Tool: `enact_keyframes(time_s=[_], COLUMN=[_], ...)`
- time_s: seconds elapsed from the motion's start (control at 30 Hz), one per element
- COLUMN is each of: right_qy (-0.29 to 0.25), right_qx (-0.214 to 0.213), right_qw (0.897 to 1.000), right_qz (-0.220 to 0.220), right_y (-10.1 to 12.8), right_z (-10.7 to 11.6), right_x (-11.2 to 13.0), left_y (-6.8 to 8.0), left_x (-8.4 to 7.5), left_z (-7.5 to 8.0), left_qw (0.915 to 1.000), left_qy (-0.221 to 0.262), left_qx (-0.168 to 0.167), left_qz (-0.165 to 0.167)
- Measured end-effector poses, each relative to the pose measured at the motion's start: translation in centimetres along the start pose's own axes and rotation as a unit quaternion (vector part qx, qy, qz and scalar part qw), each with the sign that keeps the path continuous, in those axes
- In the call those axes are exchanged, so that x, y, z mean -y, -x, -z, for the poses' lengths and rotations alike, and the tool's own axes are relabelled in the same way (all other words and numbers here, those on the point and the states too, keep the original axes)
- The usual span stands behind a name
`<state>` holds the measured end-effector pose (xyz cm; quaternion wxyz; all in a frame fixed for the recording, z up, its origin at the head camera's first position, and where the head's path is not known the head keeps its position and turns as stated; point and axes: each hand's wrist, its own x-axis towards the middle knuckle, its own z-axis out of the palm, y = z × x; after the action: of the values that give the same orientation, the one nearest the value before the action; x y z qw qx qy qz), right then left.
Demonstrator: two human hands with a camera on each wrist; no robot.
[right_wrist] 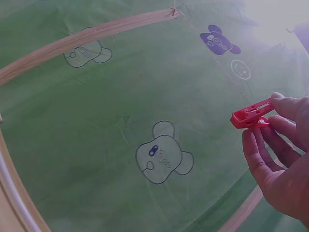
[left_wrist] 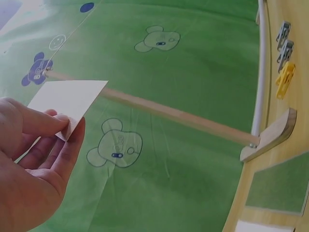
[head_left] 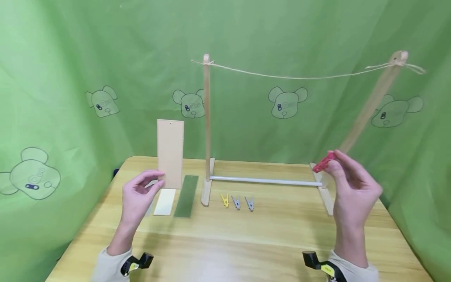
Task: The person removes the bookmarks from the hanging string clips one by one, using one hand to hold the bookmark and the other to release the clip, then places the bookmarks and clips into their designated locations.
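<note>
Between thumb and fingers, my left hand [head_left: 139, 196] pinches a pale pink rectangular card [head_left: 170, 152] by its lower left edge. The card stands upright above the table, with a small hole near its top. In the left wrist view the card [left_wrist: 72, 99] is seen at a slant. My right hand [head_left: 354, 192] holds a red clothespin [head_left: 323, 162] by its handle end, raised in front of the rack's right post. The right wrist view shows the red clothespin [right_wrist: 251, 115] between thumb and fingers. A string [head_left: 282, 78] hangs slack between the wooden posts, above both hands.
A yellow clothespin [head_left: 224, 200] and two grey-blue clothespins [head_left: 236, 203] lie on the table [head_left: 225, 243]. A green card [head_left: 186, 196] and a white card [head_left: 164, 202] lie at the left. The rack's left post [head_left: 207, 125] and white crossbar [head_left: 264, 180] stand behind.
</note>
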<state>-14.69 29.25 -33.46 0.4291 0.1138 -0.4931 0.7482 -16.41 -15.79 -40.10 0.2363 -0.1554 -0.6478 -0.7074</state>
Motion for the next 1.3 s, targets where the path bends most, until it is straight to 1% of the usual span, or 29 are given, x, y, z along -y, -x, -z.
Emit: enact_keyframes(time_s=[0.03,0.13,0.23,0.37,0.43,0.5,0.67,0.8,0.9,1.03,1.2,1.3], right_qy=[0.001,-0.033,-0.04,-0.003,0.019,0.024,0.034,0.059,0.081,0.101,0.115,0.121], right_qx=[0.006,0.023,0.043,0.052,0.053,0.053,0.055,0.042,0.041,0.054,0.063,0.068], right_qw=[1.0,0.999,0.998,0.998,0.997,0.997,0.995,0.993,0.99,0.987,0.983,0.981], right_qz=[-0.002,-0.009,-0.012,-0.034,-0.046,-0.057,-0.075,-0.095,-0.105,-0.116,-0.127,-0.134], right_y=[0.2,0.5,0.7,1.0,1.1,1.2,1.3,1.4,1.5,1.4,1.4,1.4], right_z=[-0.1,-0.4,-0.9,-1.3,-1.3,-1.2,-0.7,-0.1,0.1,0.2,0.2,0.1], right_x=[-0.3,-1.1,-1.6,-2.1,-2.3,-2.4,-2.2,-1.9,-1.8,-2.0,-2.2,-2.5], left_y=[0.2,0.7,1.2,1.7,1.8,1.8,1.0,0.2,-0.3,-0.9,-1.4,-1.6], left_x=[-0.1,-0.4,-0.9,-1.4,-1.6,-1.6,-1.6,-1.3,-0.8,-0.2,0.4,0.8], left_z=[0.3,1.3,2.2,3.2,3.6,3.9,4.3,4.4,4.5,4.8,5.2,5.5], left_qw=[1.0,0.9998,0.9997,0.9991,0.9989,0.999,0.9989,0.9984,0.9981,0.9981,0.997,0.9966], left_qy=[-0.001,-0.003,-0.014,-0.036,-0.039,-0.035,-0.028,-0.038,-0.043,-0.037,-0.039,-0.041], left_qx=[-0.006,-0.021,-0.022,-0.021,-0.025,-0.028,-0.035,-0.041,-0.042,-0.049,-0.064,-0.066], left_qz=[0.003,0.005,-0.003,-0.007,-0.005,-0.005,-0.013,0.001,0.01,0.009,0.02,0.026])
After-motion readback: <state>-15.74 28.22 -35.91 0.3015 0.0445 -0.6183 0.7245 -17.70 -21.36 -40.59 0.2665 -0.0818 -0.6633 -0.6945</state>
